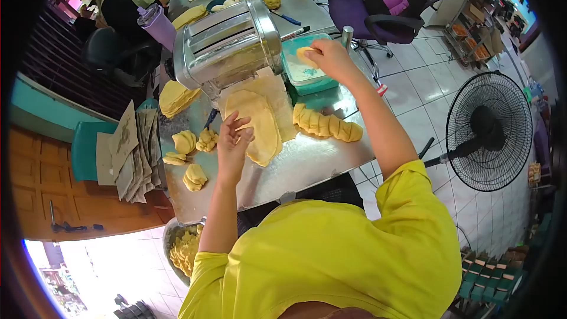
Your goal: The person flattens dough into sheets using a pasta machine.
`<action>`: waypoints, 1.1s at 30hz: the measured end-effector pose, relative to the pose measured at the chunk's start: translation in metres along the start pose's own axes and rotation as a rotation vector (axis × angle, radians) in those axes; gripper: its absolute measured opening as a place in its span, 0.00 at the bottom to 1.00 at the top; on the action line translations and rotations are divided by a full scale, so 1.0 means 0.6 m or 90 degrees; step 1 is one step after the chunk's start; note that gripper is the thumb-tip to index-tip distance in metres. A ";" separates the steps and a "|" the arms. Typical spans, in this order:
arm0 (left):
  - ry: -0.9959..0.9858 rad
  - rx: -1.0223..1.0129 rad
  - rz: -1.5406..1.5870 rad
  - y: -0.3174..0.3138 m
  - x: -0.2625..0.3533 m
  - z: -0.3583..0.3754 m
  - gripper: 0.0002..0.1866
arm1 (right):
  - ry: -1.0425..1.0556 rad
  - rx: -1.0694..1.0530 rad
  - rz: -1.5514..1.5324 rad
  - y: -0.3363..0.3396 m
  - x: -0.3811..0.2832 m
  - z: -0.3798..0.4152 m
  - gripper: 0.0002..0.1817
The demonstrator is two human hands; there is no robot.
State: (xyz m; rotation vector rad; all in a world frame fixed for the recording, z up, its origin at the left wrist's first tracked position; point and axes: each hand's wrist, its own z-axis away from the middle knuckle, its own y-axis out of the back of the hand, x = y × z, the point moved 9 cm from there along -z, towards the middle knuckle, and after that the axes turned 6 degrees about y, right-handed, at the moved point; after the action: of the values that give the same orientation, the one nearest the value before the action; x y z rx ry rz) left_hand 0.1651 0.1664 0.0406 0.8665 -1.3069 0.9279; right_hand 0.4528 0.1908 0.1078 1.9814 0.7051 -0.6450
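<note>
My right hand (329, 59) is closed on a small piece of yellow dough (306, 57), held over a teal container (313, 85) with white powder inside. Fingers apart and empty, my left hand (233, 142) hovers by the left edge of a flat dough sheet (260, 124). That sheet lies partly on a cardboard piece (285, 100) in front of a metal pasta machine (227, 44). A row of cut dough pieces (328, 124) sits right of the sheet. Several dough lumps (195, 177) and a stack of flat dough (176, 98) lie to the left.
The metal table (295, 171) has a purple tumbler (157, 26) behind the machine. Cardboard sheets (131, 153) stand at the left, above a bowl of dough (185, 253). Another person (121, 12) sits at the far left. A fan (489, 131) and purple chair (354, 15) stand right.
</note>
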 end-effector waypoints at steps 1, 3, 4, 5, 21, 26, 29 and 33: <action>-0.001 0.003 0.001 0.006 -0.004 -0.002 0.26 | -0.011 -0.071 0.119 -0.022 0.032 -0.019 0.11; 0.017 0.037 0.011 0.023 -0.011 -0.006 0.24 | -0.015 -0.142 0.235 -0.071 0.084 -0.034 0.10; 0.013 0.043 0.010 0.026 -0.007 -0.006 0.24 | -0.006 -0.281 0.271 -0.127 0.114 -0.030 0.10; -0.002 0.038 0.007 0.024 0.000 -0.007 0.24 | 0.005 -0.419 0.308 -0.169 0.128 -0.023 0.10; -0.409 0.135 -0.272 0.089 0.294 -0.081 0.24 | 0.140 -0.004 -0.126 0.064 -0.118 -0.140 0.11; -0.481 0.109 -0.503 0.020 0.335 -0.179 0.25 | 0.310 -0.094 -0.028 -0.105 -0.239 -0.195 0.10; -0.322 0.040 -0.572 0.038 0.266 -0.254 0.24 | 0.332 -0.154 -0.014 -0.172 -0.228 -0.203 0.11; -0.324 0.043 -0.704 0.024 0.276 -0.252 0.19 | 0.267 -0.248 0.121 -0.174 -0.227 -0.201 0.11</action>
State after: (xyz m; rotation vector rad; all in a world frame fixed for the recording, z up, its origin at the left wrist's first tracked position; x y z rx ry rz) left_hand 0.2170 0.3220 0.1941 1.6894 -0.9491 -0.1413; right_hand 0.3042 0.3111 0.1944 1.7966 0.8072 0.0315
